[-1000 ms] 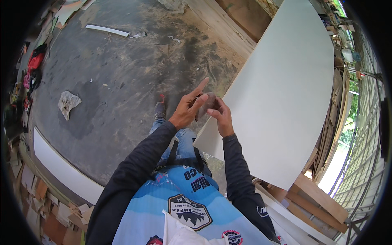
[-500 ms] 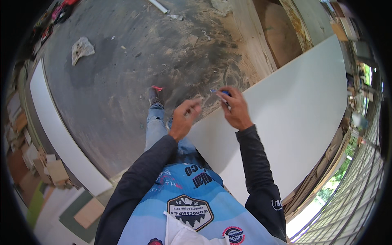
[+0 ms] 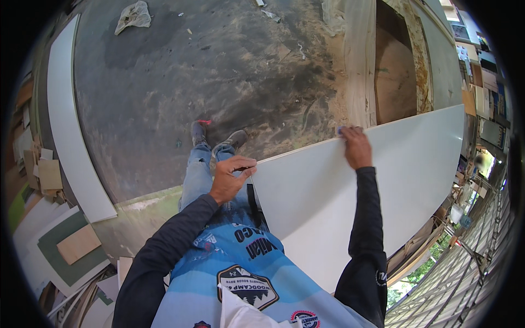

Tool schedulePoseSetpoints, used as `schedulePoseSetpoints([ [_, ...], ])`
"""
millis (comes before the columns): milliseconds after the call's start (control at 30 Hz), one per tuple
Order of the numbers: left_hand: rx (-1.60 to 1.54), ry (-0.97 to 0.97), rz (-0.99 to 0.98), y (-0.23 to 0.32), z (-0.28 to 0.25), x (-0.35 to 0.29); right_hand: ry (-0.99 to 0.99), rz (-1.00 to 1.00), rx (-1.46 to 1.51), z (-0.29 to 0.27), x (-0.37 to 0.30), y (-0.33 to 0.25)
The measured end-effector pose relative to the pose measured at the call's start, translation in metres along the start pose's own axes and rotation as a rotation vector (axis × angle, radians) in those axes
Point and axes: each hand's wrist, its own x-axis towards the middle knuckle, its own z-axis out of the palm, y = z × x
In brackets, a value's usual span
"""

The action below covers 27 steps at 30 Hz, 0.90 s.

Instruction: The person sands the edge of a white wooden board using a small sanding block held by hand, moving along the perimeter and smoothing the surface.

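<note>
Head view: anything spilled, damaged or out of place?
Yes: a crumpled whitish scrap lies on the dark grey floor, upper left, like litter. Brown dusty streaks mark the floor beside the large flat white board, which shows no obvious damage.

Along the edge of the white panel (image 3: 306, 202), we have open room between our left hand (image 3: 229, 177) at its corner and our right hand (image 3: 358, 148) farther along. A low pass also fits over the panel's broad face, until our right forearm (image 3: 369, 213) bars the way. Ahead of the edge, we find wide space above the dark floor (image 3: 229, 71). Our legs (image 3: 195, 169) block the drop beside the left hand; a long white board (image 3: 63, 98) bounds the far left.
</note>
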Motion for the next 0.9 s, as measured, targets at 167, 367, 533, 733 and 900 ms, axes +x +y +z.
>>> schedulePoseSetpoints([
  [167,-0.499,0.071,-0.314,-0.017,0.013,-0.017,-0.038,-0.361,0.332,0.019,-0.007,-0.194],
  [367,-0.531,-0.031,-0.481,-0.023,0.003,-0.018,-0.111,-0.176,0.272,0.011,0.005,-0.114],
  [533,-0.552,-0.121,-0.488,-0.025,0.003,-0.012,-0.023,-0.189,0.238,0.014,-0.008,-0.122],
  [733,-0.653,-0.142,-0.480,-0.031,0.003,-0.012,-0.058,-0.216,0.323,0.013,-0.012,-0.166],
  [900,-0.705,-0.228,-0.484,-0.031,-0.001,-0.005,-0.026,-0.145,0.096,0.009,-0.011,-0.096],
])
